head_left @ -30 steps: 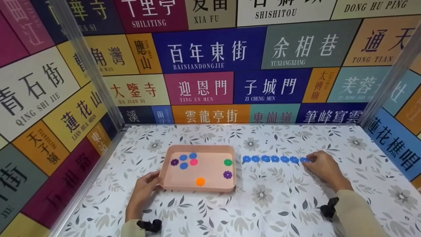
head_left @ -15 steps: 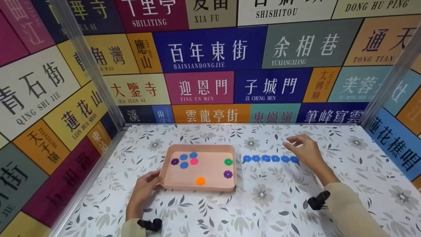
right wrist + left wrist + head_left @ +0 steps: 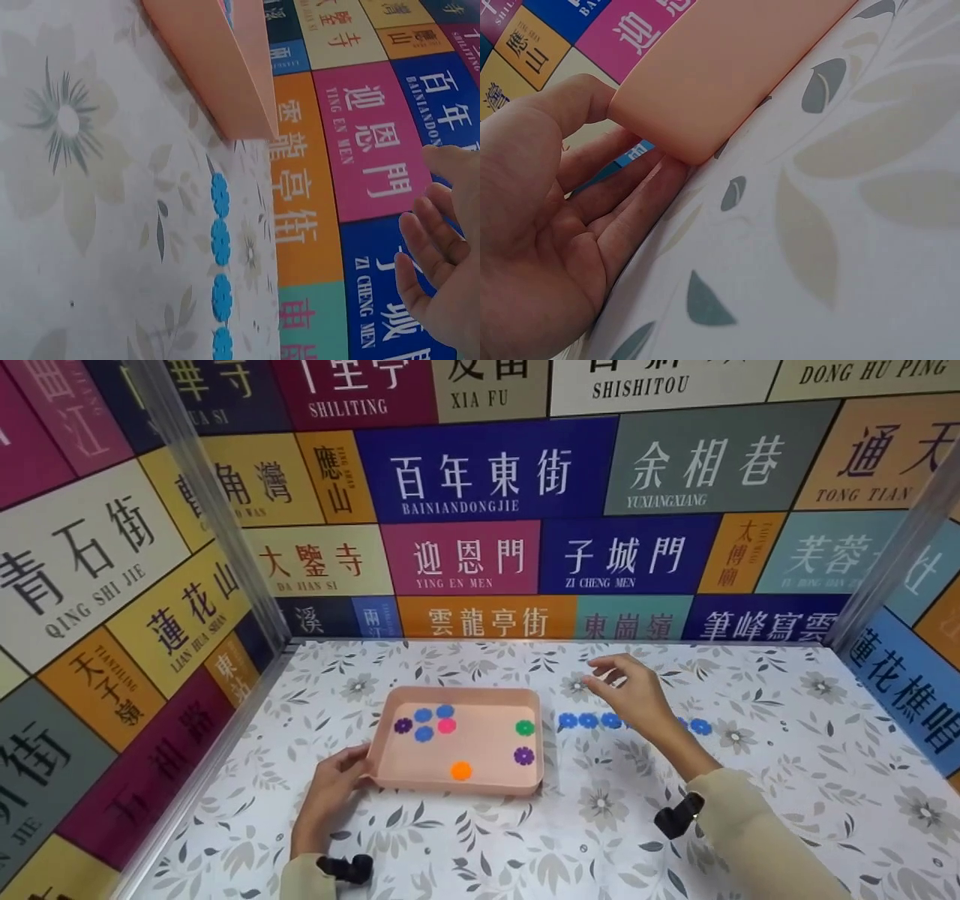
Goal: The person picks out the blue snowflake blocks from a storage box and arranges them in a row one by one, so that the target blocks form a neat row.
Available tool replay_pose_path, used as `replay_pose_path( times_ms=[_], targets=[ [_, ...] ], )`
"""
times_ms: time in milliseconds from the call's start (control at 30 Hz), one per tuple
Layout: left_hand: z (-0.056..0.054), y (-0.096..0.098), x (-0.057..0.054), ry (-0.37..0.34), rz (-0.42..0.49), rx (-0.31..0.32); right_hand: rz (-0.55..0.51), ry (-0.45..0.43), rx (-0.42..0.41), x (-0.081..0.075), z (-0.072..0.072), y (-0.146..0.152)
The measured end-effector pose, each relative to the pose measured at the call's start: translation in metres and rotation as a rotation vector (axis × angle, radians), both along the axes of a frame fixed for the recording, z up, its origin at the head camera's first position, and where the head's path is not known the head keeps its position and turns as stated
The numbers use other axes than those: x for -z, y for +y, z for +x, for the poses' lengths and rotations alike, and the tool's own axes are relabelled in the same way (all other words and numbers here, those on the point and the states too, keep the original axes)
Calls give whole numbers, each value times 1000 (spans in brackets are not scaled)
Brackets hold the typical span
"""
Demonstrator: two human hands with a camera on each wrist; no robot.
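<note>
My left hand (image 3: 328, 786) holds the left front corner of a shallow peach tray (image 3: 491, 746). In the left wrist view, the thumb (image 3: 589, 97) presses the tray's rim and the fingers reach behind the corner. Inside the tray lie several small flower-shaped discs: blue ones (image 3: 424, 733), a pink one (image 3: 447, 725), an orange one (image 3: 461, 771), a green one (image 3: 525, 727) and two purple ones (image 3: 523, 756). My right hand (image 3: 636, 694) hovers over a row of blue flower discs (image 3: 589, 721), fingers loosely bent and holding nothing. Its wrist hides part of that row.
A table (image 3: 525, 847) with a leaf-patterned white cover carries everything. Panels with large characters (image 3: 480, 472) rise behind it and along both sides. Clear corner strips (image 3: 247, 547) stand where the panels meet. A black wrist camera (image 3: 679, 815) sits on the right sleeve.
My right hand has let go of the blue disc at the row's right end, lifted, and moved left toward the tray. The left hand stays at the tray corner.
</note>
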State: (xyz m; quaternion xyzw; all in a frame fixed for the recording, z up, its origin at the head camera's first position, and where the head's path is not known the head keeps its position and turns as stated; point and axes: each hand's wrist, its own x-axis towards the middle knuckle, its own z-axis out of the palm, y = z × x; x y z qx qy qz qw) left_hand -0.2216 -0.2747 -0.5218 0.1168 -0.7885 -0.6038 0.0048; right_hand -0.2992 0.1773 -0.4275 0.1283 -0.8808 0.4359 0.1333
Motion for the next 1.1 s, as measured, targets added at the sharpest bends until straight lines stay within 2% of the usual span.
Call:
replay_pose_path(
  times_ms=[200, 467, 700, 933, 1100],
  targets=[
    [-1, 0, 0, -9, 17, -2, -50, -32, -73, 2, -2, -33],
    [-1, 0, 1, -18, -1, -5, -94, -14, -140, 12, 3, -83],
    [0, -1, 2, 10, 10, -5, -126, -122, -180, 22, 10, -124],
    [0, -1, 3, -13, -15, 8, -153, -198, -270, 37, 16, -147],
    [0, -2, 3, -8, -4, 13, -178, -317, -270, 47, 16, -165]
  ],
)
